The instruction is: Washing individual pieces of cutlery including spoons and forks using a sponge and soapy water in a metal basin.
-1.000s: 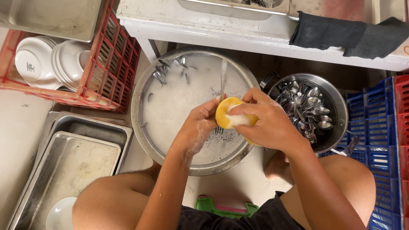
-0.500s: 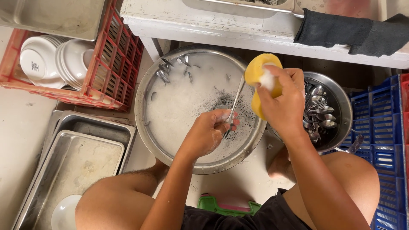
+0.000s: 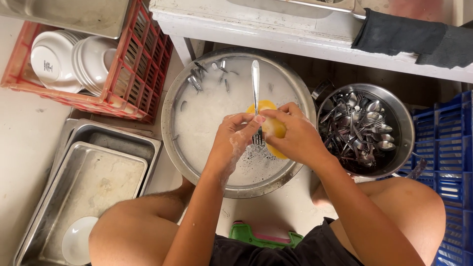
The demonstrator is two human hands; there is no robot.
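Fork [image 3: 255, 93], held upright at centre frame, tines down inside the yellow sponge [image 3: 271, 129], handle pointing to the upper edge. Left hand [image 3: 238, 133] pinches the fork low on the shaft, suds on the fingers, probably to steady it. Right hand [image 3: 290, 135] is closed around the sponge, wrapping it onto the tines so both faces get rubbed at once.

Nearest the viewer, lower frame: bare knees either side, a green object [image 3: 261, 236] on the floor between them. Lower left, stacked steel trays [image 3: 93, 172] with a small white bowl [image 3: 79, 240] in one.

Under the hands: large round steel basin [image 3: 172, 113] of foamy water, more cutlery lying along its upper rim, seemingly soaking. Right of it, a smaller steel bowl [image 3: 401, 116] heaped with spoons and forks.

Farther off: red crate [image 3: 143, 64] of white plates upper left, blue crate [image 3: 451, 148] at the right edge, a white surface [image 3: 276, 32] along the top with a dark cloth [image 3: 409, 37] draped over it.
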